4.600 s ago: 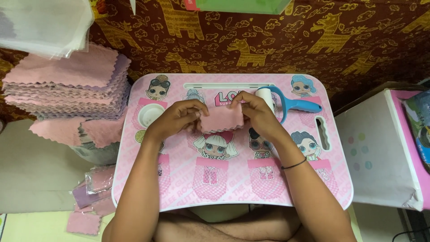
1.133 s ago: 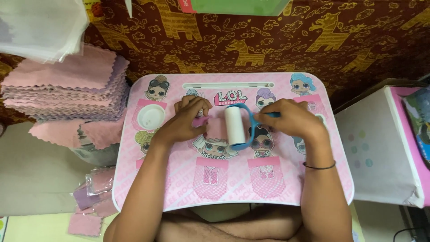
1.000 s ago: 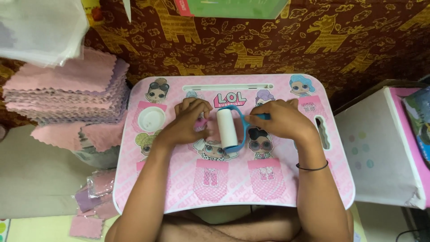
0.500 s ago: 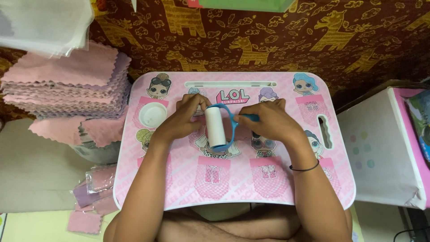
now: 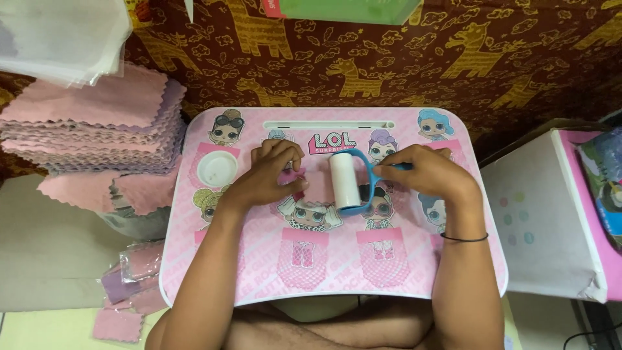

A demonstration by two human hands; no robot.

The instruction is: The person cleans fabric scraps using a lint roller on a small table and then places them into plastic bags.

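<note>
A small pink cloth [image 5: 314,185] lies flat on the pink lap table [image 5: 453,272] with cartoon doll pictures. My left hand [image 5: 269,175] presses its fingertips on the cloth's left edge. My right hand [image 5: 424,172] grips the blue handle of a lint roller [image 5: 345,180]. The roller's white drum rests on the cloth's right side, lengthwise towards me.
A tall stack of pink scalloped cloths [image 5: 97,120] stands left of the table, with clear bags [image 5: 61,35] above it. Bagged cloths [image 5: 133,282] lie on the floor at lower left. A white box [image 5: 551,214] stands to the right. A round cup recess [image 5: 217,168] is in the table's left.
The hands first held the cloth with the roller lying at the back. The right hand then took the roller, rolled it leftward over the cloth, and it is now back towards the right.
</note>
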